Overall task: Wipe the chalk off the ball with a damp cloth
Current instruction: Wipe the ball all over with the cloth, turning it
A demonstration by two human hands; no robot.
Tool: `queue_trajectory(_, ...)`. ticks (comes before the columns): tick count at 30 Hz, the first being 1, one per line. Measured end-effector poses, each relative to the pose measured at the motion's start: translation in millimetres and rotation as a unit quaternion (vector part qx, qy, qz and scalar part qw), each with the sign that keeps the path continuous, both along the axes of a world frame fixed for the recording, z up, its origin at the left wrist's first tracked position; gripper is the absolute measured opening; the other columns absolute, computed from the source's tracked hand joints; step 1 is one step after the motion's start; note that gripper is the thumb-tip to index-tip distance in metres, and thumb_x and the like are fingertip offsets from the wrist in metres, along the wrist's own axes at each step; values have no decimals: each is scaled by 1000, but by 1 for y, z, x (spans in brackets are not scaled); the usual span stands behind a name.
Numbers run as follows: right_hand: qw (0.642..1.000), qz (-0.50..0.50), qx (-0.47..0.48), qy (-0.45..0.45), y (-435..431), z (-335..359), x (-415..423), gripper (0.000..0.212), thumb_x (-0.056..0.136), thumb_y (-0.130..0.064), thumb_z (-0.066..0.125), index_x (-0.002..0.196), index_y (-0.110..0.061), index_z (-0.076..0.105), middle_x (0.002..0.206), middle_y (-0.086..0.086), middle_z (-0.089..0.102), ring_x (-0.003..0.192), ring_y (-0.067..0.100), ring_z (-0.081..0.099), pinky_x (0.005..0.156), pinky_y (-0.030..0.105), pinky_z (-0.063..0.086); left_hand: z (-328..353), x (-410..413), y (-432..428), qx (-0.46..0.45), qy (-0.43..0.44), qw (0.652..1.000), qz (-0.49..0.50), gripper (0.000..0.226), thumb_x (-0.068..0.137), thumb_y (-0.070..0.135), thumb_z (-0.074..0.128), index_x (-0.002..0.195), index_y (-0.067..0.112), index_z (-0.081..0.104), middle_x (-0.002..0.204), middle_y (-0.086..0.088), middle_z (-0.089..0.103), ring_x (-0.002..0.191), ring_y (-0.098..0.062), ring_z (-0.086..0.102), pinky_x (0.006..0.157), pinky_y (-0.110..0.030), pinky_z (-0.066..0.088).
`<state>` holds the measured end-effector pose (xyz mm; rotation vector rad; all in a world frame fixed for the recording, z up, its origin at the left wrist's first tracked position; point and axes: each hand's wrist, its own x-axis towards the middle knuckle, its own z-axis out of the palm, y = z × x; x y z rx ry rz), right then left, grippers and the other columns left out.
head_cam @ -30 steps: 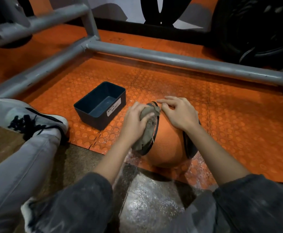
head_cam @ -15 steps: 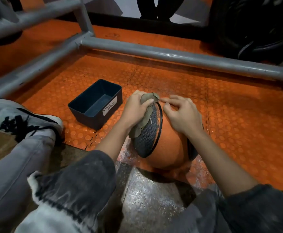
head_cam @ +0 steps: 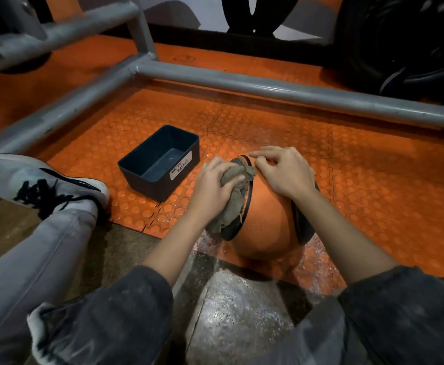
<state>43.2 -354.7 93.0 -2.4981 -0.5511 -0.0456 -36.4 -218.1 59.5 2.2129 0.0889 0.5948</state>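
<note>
An orange ball (head_cam: 265, 222) with dark grey side panels lies on the orange studded floor mat (head_cam: 373, 180) in front of me. My left hand (head_cam: 213, 188) grips a bunched grey-brown cloth (head_cam: 231, 201) and presses it against the ball's left dark panel. My right hand (head_cam: 286, 172) rests on the ball's top right, fingers bent over its curve and steadying it. The cloth hangs down over the panel's lower part.
A dark bin labelled "waste basket" (head_cam: 160, 162) stands on the mat just left of the ball. Grey metal frame tubes (head_cam: 268, 86) run across the back and left. Black tyres (head_cam: 400, 40) sit behind. My left shoe (head_cam: 39, 180) lies at the left.
My left hand has rubbed the cloth up and then back down the ball's left panel. The right hand has stayed on top of the ball.
</note>
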Motion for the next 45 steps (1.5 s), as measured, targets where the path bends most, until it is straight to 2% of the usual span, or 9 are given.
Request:
queue_trajectory(7, 1000, -2, 13, -16, -7, -7, 3, 28, 91, -37, 48, 112, -44, 65, 131, -18, 56, 126, 13, 41, 96, 31, 36, 18, 49, 14, -59, 103, 993, -1, 12, 89, 20, 65, 100, 16, 68, 77, 16, 54, 68, 6, 48, 55, 0, 33)
queue_trajectory(13, 997, -8, 61, -35, -20, -18, -4, 27, 91, -36, 49, 108, -46, 67, 129, -19, 57, 121, 11, 42, 89, 26, 34, 3, 82, 27, -172, 234, 957, 12, 21, 92, 21, 61, 72, 15, 58, 61, 3, 57, 53, -9, 50, 46, -17, 37)
queue_trajectory(17, 996, -17, 69, -54, -20, -21, -5, 31, 87, -40, 45, 107, -44, 68, 129, -16, 58, 120, 13, 44, 94, 27, 35, -14, 85, 27, -257, 287, 922, 26, 34, 92, 27, 60, 112, 0, 61, 92, -8, 67, 78, -17, 61, 61, -18, 43)
queue_trajectory(20, 996, -35, 70, -41, -19, -18, -2, 27, 89, -35, 50, 108, -43, 68, 129, -15, 58, 121, 13, 44, 97, 29, 36, -11, 82, 20, -286, 247, 925, 30, 34, 90, 38, 60, 111, 12, 68, 104, -2, 69, 90, -14, 64, 69, -22, 44)
queue_trajectory(25, 996, -55, 70, -19, -19, -13, 2, 27, 90, -36, 49, 109, -39, 69, 128, -14, 59, 122, 15, 45, 93, 28, 36, 8, 64, -2, -206, 118, 970, 51, 37, 95, 36, 52, 63, 20, 61, 62, 9, 60, 67, -15, 56, 69, -28, 42)
queue_trajectory(31, 993, -75, 85, 43, -6, -1, 21, 28, 86, -40, 49, 102, -37, 72, 121, -8, 66, 120, 21, 52, 98, 37, 44, -4, 24, -57, -55, -59, 988, 132, 36, 88, 45, 49, 87, 16, 71, 90, -2, 59, 89, -25, 51, 82, -33, 38)
queue_trajectory(36, 994, -59, 88, 31, -10, -5, 17, 26, 87, -39, 49, 101, -40, 71, 123, -17, 63, 122, 17, 50, 100, 39, 42, -24, 12, -57, -190, -110, 941, 257, 27, 88, 36, 57, 86, 13, 72, 86, 3, 56, 90, -21, 53, 82, -20, 36)
queue_trajectory(40, 994, -74, 86, 7, -9, -10, 16, 27, 87, -39, 48, 103, -40, 71, 125, -18, 61, 123, 18, 49, 100, 37, 42, -35, 13, -42, -308, -82, 904, 284, 14, 88, 24, 65, 83, 12, 69, 83, 7, 58, 88, -17, 57, 87, -35, 45)
queue_trajectory(45, 994, -78, 70, -18, -7, -13, 11, 29, 89, -37, 47, 106, -39, 70, 126, -17, 60, 123, 17, 47, 96, 33, 40, -66, 15, -11, -551, 8, 793, 258, 17, 89, 21, 65, 72, 19, 64, 71, 0, 64, 72, -20, 61, 71, -30, 53)
